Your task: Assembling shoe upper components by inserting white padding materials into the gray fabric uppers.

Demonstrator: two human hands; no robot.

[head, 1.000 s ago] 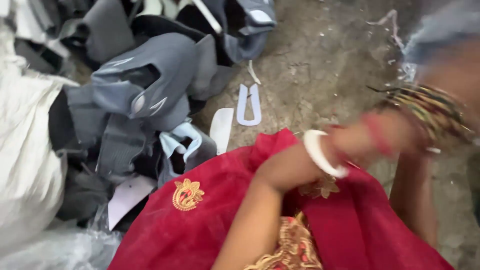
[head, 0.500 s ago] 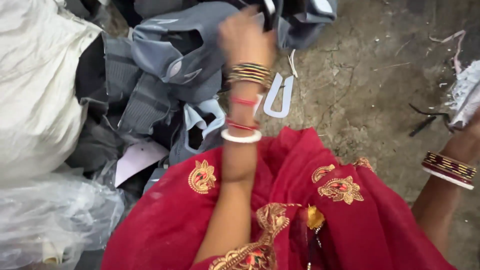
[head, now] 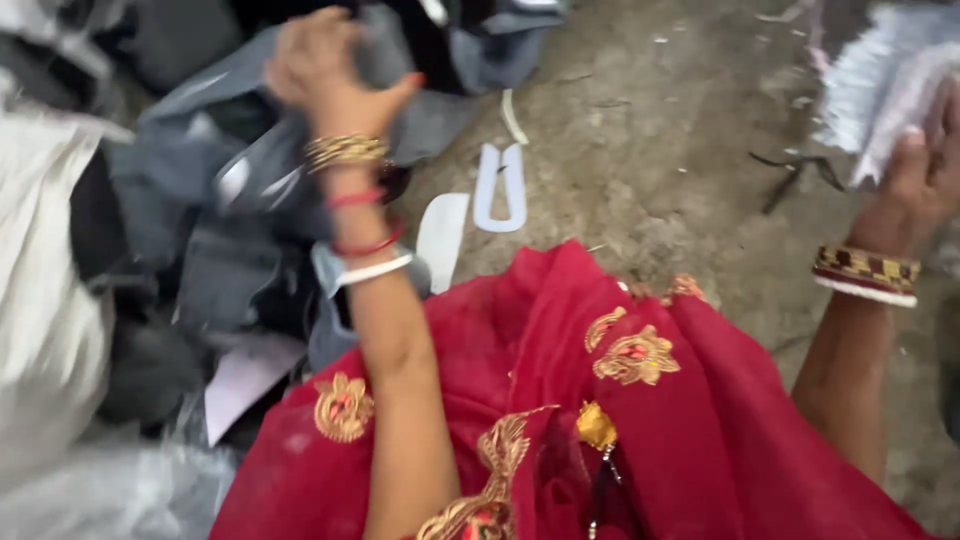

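While the left hand (head: pixel 325 70) reaches far forward over the heap, its grip is pressed together on a fold of grey fabric piece (head: pixel 215 165), fingers curled in and the thumb jutting out to the side, pinching the cloth near its upper edge. That piece lies on top of a pile of grey and black cut pieces (head: pixel 170 260) at the left of the view, on the bare concrete floor (head: pixel 650 170). It looks soft and limp, probably light, the sort of material that drapes and folds rather than holding a shape, so a pinch at an edge or corner seems the sensible place to take it; it may drag its neighbours along, since the pieces overlap. The left forearm stretches straight out from the body, wrist slightly bent back, with gold bangles (head: pixel 345 150) and red and white ones below them. Off to the right, the right hand (head: pixel 925 175) is raised at the edge of the frame, its fingers laid flat against a blurred white bundle (head: pixel 880 75); whether they close round it cannot be told from the motion blur. Between the two arms, a white U-shaped cut-out (head: pixel 500 185) and a narrow white strip (head: pixel 440 235) rest on the floor just beside the pile, near a red embroidered garment (head: pixel 620 420) that covers the person's lap. A white sack (head: pixel 40 300) sits at the far left.
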